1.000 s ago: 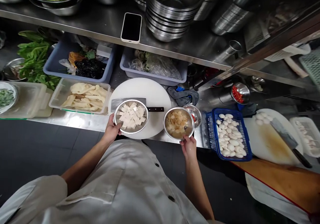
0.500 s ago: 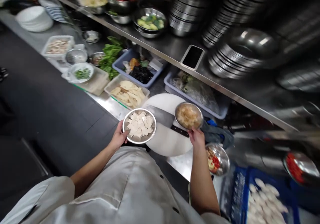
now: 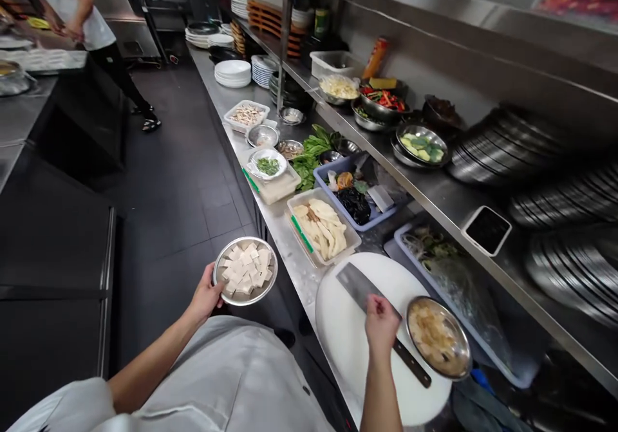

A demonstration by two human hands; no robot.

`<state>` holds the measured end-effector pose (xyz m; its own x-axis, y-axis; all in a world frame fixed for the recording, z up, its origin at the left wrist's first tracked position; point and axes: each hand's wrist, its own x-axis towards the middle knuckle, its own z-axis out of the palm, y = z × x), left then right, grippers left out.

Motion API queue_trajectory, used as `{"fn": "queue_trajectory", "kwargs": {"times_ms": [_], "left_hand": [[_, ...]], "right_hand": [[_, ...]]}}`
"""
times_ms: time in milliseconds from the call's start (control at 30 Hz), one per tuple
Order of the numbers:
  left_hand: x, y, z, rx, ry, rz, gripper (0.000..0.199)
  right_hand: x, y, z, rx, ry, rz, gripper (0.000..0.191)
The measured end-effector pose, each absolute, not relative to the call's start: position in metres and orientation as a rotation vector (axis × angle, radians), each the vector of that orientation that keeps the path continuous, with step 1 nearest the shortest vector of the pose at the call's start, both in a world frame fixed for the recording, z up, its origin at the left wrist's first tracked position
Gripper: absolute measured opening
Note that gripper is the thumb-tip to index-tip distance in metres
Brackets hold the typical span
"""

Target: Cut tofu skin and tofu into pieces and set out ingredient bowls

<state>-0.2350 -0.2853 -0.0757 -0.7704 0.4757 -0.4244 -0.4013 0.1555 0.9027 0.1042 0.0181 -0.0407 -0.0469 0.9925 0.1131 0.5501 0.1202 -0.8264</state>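
Note:
My left hand (image 3: 207, 295) grips the edge of a steel bowl (image 3: 247, 299) of white tofu cubes (image 3: 246, 268), held level beside the counter edge. My right hand (image 3: 381, 318) hovers over the round white cutting board (image 3: 345, 342), fingers curled in, with nothing visible in them. Beneath it a cleaver (image 3: 356, 284) lies across the board, black handle toward me; the hand hides part of the blade. A second steel bowl (image 3: 462, 355), holding pale, translucent brownish pieces, sits at the board's right edge, apart from my right hand.
Beyond the board stand a tub of pale slices (image 3: 321, 229), a blue tray (image 3: 357, 223) and a white bowl of chopped greens (image 3: 268, 163). A phone (image 3: 487, 230) lies on the steel shelf (image 3: 427, 194) above. Across the aisle a co-worker (image 3: 91, 17) stands at another counter.
My right hand has let go of the bowl of brownish pieces and moved left over the cleaver. The view has swung left, showing the aisle. My left hand still holds the tofu bowl.

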Motion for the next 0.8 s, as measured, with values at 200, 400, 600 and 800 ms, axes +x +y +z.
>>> {"fn": "queue_trajectory", "kwargs": {"times_ms": [200,400,600,800], "left_hand": [[-0.33,-0.345,-0.089,0.05,1.793,1.709,0.079],[-0.422,-0.386,-0.087,0.034,1.916,1.658,0.079],[-0.485,-0.384,-0.097,-0.143,1.962,1.698,0.078],[-0.548,-0.334,-0.097,-0.334,2.005,1.747,0.076]], "right_hand": [[-0.083,-0.028,-0.02,-1.252,-1.781,0.999,0.056],[-0.236,-0.02,0.0,-1.045,-1.705,1.377,0.04],[-0.379,0.093,0.02,-1.113,-1.625,1.432,0.021],[-0.512,0.24,-0.005,-1.231,-1.489,1.494,0.015]]}}
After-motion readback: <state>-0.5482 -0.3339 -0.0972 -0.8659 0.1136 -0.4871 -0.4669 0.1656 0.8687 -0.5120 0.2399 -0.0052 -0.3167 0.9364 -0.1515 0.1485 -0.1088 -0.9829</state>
